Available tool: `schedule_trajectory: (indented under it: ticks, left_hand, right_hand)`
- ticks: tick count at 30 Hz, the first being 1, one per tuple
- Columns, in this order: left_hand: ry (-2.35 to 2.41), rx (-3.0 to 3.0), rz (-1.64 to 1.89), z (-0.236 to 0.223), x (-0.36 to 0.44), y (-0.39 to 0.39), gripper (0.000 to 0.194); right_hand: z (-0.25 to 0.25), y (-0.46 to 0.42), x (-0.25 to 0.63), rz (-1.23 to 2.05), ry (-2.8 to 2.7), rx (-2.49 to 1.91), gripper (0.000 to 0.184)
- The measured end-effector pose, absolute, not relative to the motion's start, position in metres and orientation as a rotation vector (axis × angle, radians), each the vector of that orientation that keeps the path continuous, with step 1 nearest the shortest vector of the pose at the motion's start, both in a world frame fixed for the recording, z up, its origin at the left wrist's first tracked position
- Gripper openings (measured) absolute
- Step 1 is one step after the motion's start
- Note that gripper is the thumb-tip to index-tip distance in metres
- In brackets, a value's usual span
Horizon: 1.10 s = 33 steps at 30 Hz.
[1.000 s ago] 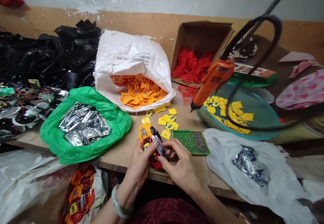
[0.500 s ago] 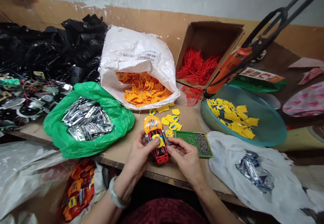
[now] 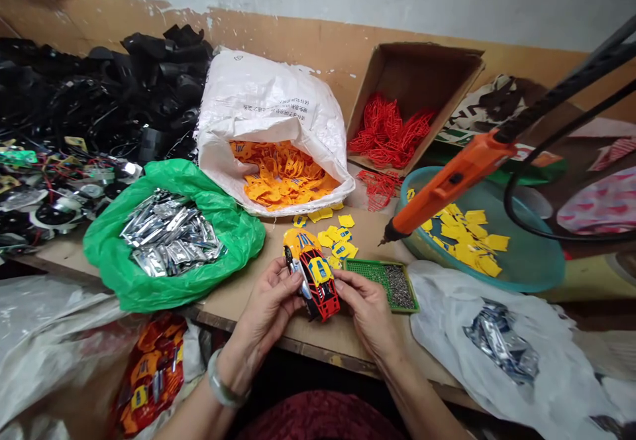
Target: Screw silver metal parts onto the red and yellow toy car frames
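Note:
Both hands hold a small toy car body (image 3: 314, 277), orange, yellow and red, just above the table's front edge. My left hand (image 3: 268, 311) grips its left side with curled fingers, a pale bangle on the wrist. My right hand (image 3: 366, 307) pinches the car's right side. The car is tilted, its red rear end towards me. Just right of my right hand lies a green tray of small screws (image 3: 385, 281). An orange electric screwdriver (image 3: 447, 185) hangs on a cable above the table, tip pointing down-left.
A green bag of silver parts (image 3: 169, 241), a white sack of orange pieces (image 3: 278, 175), a cardboard box of red frames (image 3: 397, 122), a teal basin of yellow pieces (image 3: 521, 254), loose yellow pieces (image 3: 335, 238), black parts at left (image 3: 99, 102), a white bag at right (image 3: 497, 347).
The car was turned in my hands, from underside up to its top face showing and tilted. The hanging screwdriver swung to the right and back. The view shifted slightly.

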<state>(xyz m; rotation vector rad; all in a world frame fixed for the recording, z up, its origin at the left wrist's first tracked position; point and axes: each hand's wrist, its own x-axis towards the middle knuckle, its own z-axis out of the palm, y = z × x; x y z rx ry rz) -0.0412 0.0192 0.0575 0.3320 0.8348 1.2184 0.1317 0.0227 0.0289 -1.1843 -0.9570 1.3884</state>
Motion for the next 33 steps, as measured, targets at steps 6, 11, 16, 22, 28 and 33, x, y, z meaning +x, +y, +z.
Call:
schedule_trajectory:
  ticks: [6,11,16,22,28,33]
  left_hand:
    - [0.769,0.345,1.238,0.049,-0.048,0.013,0.053]
    - [0.761,0.325,1.263,0.044,-0.052,0.01,0.054]
    - [0.735,0.319,1.285,0.035,-0.056,0.01,0.049]
    - [0.708,0.247,1.306,0.025,-0.057,0.006,0.044]
    - [0.738,0.09,1.266,0.033,-0.058,0.006,0.031]
    - [0.838,0.109,1.238,0.047,-0.051,0.005,0.044]
  right_hand:
    - [0.034,0.021,0.125,1.191,-1.109,-1.263,0.019]
    - [0.029,0.022,0.124,1.202,-1.126,-1.27,0.022]
    - [0.031,0.02,0.122,1.27,-1.13,-1.235,0.022]
    - [0.034,0.02,0.116,1.3,-1.099,-1.194,0.021]
    - [0.035,0.019,0.111,1.309,-1.064,-1.131,0.017]
    - [0.041,0.018,0.107,1.254,-1.129,-1.09,0.016]
